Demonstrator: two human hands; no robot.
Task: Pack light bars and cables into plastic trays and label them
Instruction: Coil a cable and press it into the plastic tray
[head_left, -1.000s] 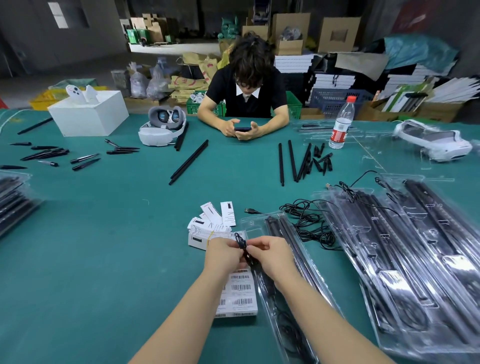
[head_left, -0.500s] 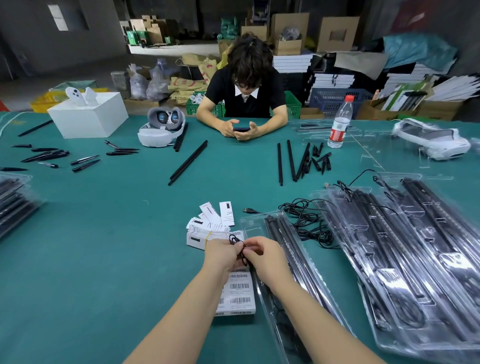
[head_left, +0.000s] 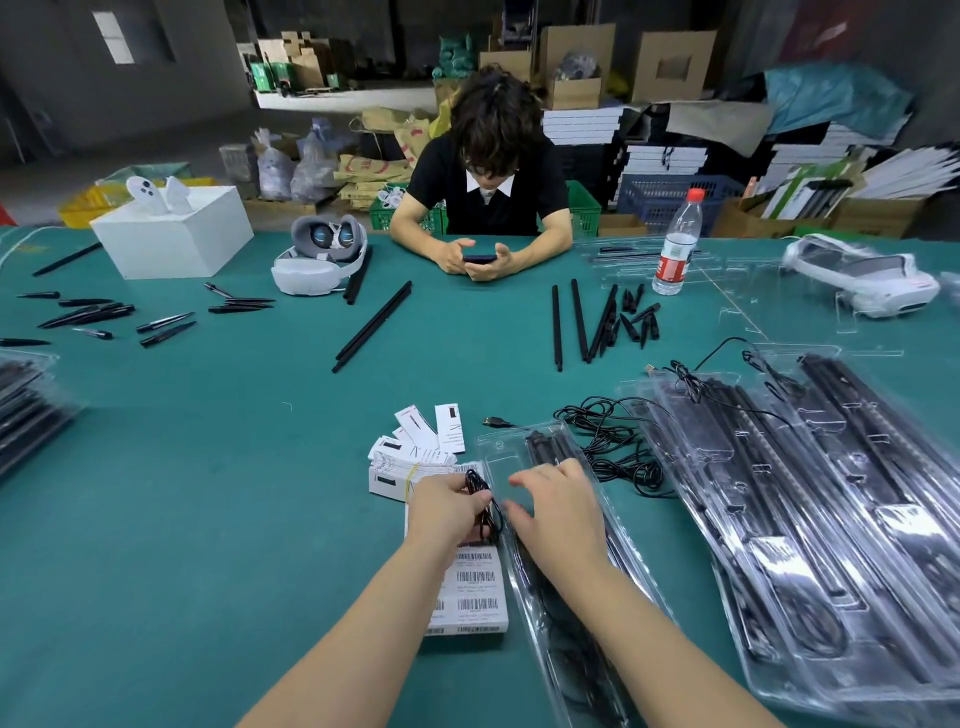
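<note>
Far left edge of the green table (head_left: 208, 493) there's a stack of filled clear trays (head_left: 26, 410), too cut off to count. Behind it is a scatter of short black pointed pieces (head_left: 93, 314), roughly a dozen, then one white box (head_left: 174, 236) with two white controllers (head_left: 156, 193) on top and one white VR headset (head_left: 319, 257) beside it. Two long black light bars (head_left: 373, 326) lie diagonally mid-table, touching each other.

Near centre: a fanned bundle of small white tags (head_left: 415, 447), and under the hands one sheet of barcode labels (head_left: 475, 587), at least three barcode rows showing. The left hand (head_left: 447, 512) is curled round a coiled black cable (head_left: 483, 506), a thin glossy loop bunched tight, held just at the left rim of the open plastic tray (head_left: 524, 566). The right hand (head_left: 558, 514) hovers over that tray with fingers spread and loose, gripping nothing. The tray is long, clear and narrow, with black bars already sitting in it.

Across the table one person (head_left: 488, 171) holds a phone. Further right: about four more loose bars (head_left: 579, 327) plus a handful of short pieces, a tangle of loose black cables (head_left: 618, 441), one water bottle (head_left: 675, 244), two overlapping piles of packed trays (head_left: 831, 509), and a second headset (head_left: 862, 275).
</note>
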